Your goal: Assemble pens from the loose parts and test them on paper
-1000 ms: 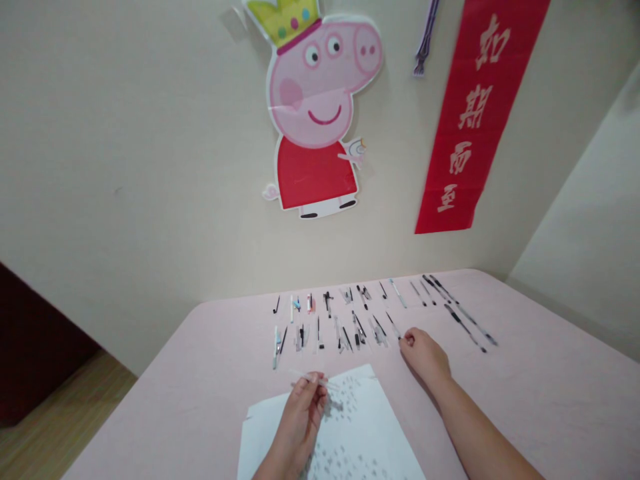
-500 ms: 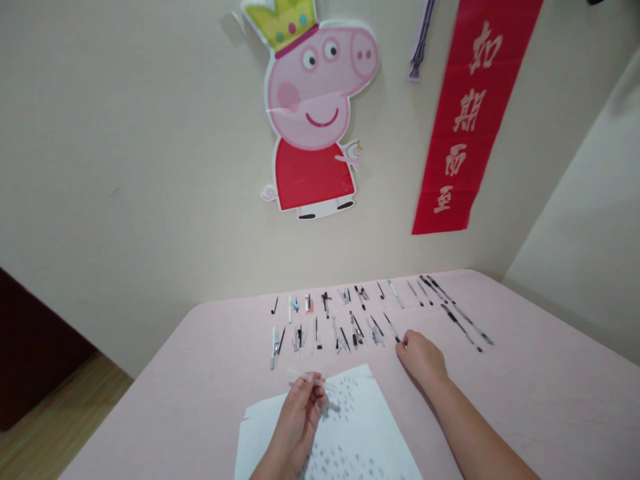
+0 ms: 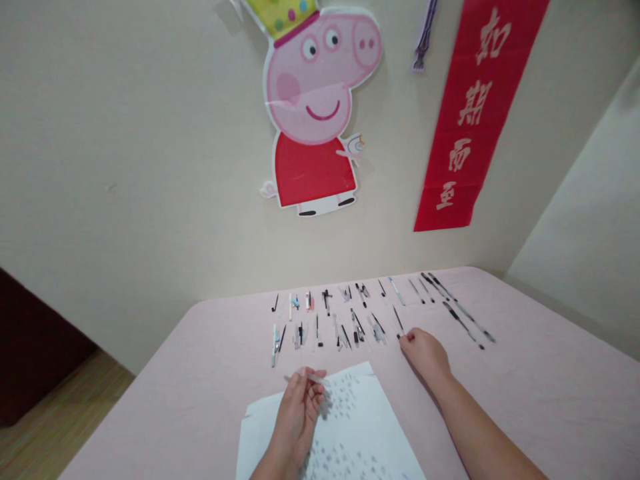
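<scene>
- The left hand (image 3: 296,417) sits nearest, over the left part of a white paper sheet printed with small grey marks (image 3: 365,420). Its grip is closed, fingertips pinching a thin clear plastic pen tube (image 3: 306,377) just past the sheet's far edge.
- Beyond it, two rows of small black, white and clear pen parts (image 3: 320,330) lie on the pale pink surface (image 3: 200,373).
- The right hand (image 3: 426,353) rests on the surface right of the sheet, its grip closed. Its fingertips pinch the near end of a slim black pen refill (image 3: 398,321) at the near row's right end.
- Long black pens (image 3: 465,320) lie far right.
</scene>
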The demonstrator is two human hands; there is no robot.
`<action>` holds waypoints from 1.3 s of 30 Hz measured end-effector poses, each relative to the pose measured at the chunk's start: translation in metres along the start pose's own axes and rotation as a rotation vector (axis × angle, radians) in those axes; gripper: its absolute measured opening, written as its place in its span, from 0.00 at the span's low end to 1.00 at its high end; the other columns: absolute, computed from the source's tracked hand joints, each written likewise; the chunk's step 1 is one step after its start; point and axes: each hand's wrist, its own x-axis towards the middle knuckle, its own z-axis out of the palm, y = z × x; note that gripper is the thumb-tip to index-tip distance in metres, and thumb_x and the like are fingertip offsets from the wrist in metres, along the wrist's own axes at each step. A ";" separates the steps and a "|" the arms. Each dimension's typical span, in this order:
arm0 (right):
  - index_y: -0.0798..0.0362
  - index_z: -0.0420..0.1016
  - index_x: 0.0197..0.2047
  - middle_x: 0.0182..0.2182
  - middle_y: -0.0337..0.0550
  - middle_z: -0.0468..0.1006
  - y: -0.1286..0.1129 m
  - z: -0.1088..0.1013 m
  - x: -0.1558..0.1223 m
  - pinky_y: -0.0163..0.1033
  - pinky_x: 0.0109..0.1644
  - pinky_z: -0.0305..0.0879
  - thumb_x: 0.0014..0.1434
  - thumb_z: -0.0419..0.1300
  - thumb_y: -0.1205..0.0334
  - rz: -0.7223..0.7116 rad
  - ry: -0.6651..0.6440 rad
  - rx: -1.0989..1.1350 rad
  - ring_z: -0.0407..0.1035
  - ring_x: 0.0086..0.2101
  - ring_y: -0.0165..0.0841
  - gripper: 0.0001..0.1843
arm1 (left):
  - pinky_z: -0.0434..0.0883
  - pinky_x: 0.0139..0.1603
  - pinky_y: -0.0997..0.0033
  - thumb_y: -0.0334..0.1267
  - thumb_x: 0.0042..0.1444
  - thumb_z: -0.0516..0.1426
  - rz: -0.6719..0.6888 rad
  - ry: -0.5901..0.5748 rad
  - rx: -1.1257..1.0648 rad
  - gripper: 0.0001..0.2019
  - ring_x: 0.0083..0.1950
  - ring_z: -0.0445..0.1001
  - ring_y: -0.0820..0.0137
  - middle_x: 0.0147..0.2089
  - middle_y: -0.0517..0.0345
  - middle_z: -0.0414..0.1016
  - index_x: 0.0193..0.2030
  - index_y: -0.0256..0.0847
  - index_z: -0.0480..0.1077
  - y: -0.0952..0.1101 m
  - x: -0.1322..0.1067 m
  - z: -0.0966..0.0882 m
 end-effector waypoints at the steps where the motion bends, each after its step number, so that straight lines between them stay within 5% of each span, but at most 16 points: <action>1: 0.53 0.69 0.23 0.23 0.45 0.75 0.001 0.001 0.001 0.36 0.26 0.51 0.52 0.52 0.61 0.015 0.028 0.084 0.68 0.25 0.35 0.10 | 0.74 0.25 0.81 0.32 0.55 0.59 0.024 -0.006 0.001 0.05 0.24 0.73 0.77 0.31 0.52 0.78 0.30 0.34 0.71 0.000 0.000 -0.001; 6: 0.52 0.67 0.26 0.20 0.39 0.70 -0.012 0.002 -0.006 0.35 0.28 0.57 0.52 0.51 0.56 -0.077 0.077 0.627 0.64 0.24 0.33 0.10 | 0.75 0.30 0.81 0.29 0.56 0.58 0.079 0.015 0.005 0.02 0.27 0.74 0.78 0.33 0.56 0.77 0.33 0.35 0.72 0.001 0.001 -0.003; 12: 0.53 0.66 0.28 0.16 0.31 0.62 -0.045 -0.004 -0.031 0.32 0.22 0.50 0.52 0.56 0.51 -0.122 -0.432 1.047 0.55 0.17 0.26 0.13 | 0.75 0.32 0.82 0.23 0.58 0.53 0.105 0.085 -0.031 0.08 0.28 0.74 0.79 0.35 0.54 0.77 0.33 0.34 0.72 0.005 0.004 -0.002; 16: 0.54 0.66 0.27 0.17 0.30 0.62 -0.052 -0.006 -0.042 0.31 0.23 0.50 0.51 0.59 0.54 -0.214 -0.667 1.049 0.56 0.18 0.24 0.11 | 0.75 0.30 0.83 0.23 0.59 0.52 0.122 0.146 -0.057 0.10 0.27 0.74 0.80 0.33 0.55 0.77 0.31 0.33 0.72 0.006 0.007 -0.003; 22: 0.53 0.64 0.26 0.18 0.31 0.62 -0.055 -0.007 -0.045 0.30 0.23 0.51 0.49 0.58 0.57 -0.252 -0.805 0.954 0.56 0.19 0.25 0.09 | 0.75 0.28 0.83 0.23 0.60 0.52 0.120 0.168 -0.067 0.11 0.26 0.74 0.80 0.29 0.56 0.76 0.29 0.32 0.72 0.008 0.007 -0.001; 39: 0.55 0.65 0.25 0.17 0.31 0.61 -0.055 -0.006 -0.047 0.30 0.23 0.48 0.46 0.58 0.64 -0.267 -0.846 0.932 0.54 0.20 0.24 0.05 | 0.76 0.33 0.81 0.23 0.57 0.54 0.128 0.101 0.017 0.08 0.27 0.75 0.79 0.29 0.57 0.76 0.30 0.34 0.73 0.004 0.003 0.001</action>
